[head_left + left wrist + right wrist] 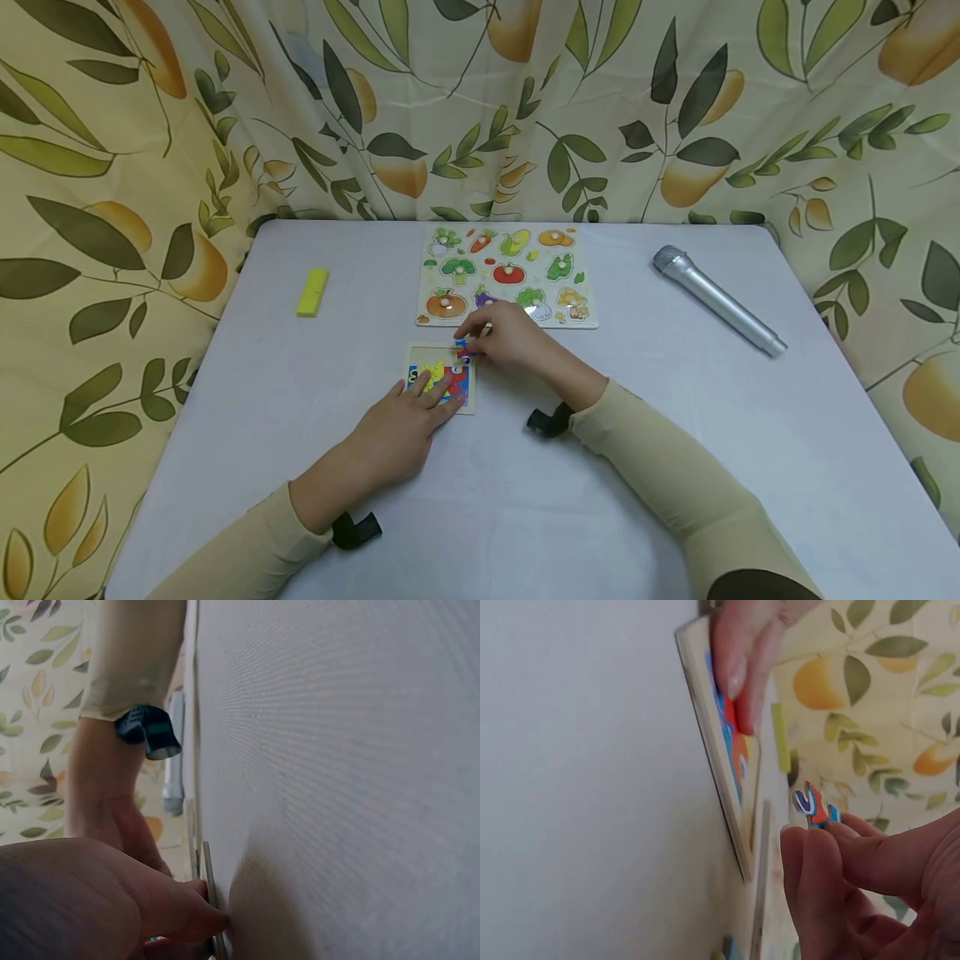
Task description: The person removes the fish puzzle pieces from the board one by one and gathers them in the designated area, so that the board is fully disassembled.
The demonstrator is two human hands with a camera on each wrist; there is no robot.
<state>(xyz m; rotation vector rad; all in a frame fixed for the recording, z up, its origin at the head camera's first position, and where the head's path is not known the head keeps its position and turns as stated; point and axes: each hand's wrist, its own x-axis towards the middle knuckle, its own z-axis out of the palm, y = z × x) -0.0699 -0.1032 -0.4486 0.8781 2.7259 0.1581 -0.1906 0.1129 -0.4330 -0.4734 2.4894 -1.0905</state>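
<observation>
My right hand point(517, 342) pinches a small jigsaw puzzle piece point(815, 806) between thumb and fingers. The piece is blue and red with a white-edged dark curve on it. It is held up off the board, over the upper right corner of a small wooden puzzle tray point(427, 354). Yellow, red and blue pieces fill the tray's lower part, and bare wood shows along its upper part. My left hand point(393, 433) rests on the tray with its fingers spread and extended over the fitted pieces. In the left wrist view its thumb point(202, 919) lies at the tray's edge.
Just behind the tray lies a larger vegetable peg puzzle board point(536, 279), partly covered by my right hand. A yellow block point(312, 292) lies at the back left. A silver microphone point(720, 300) lies at the right. White cloth covers the table; a patterned curtain hangs behind.
</observation>
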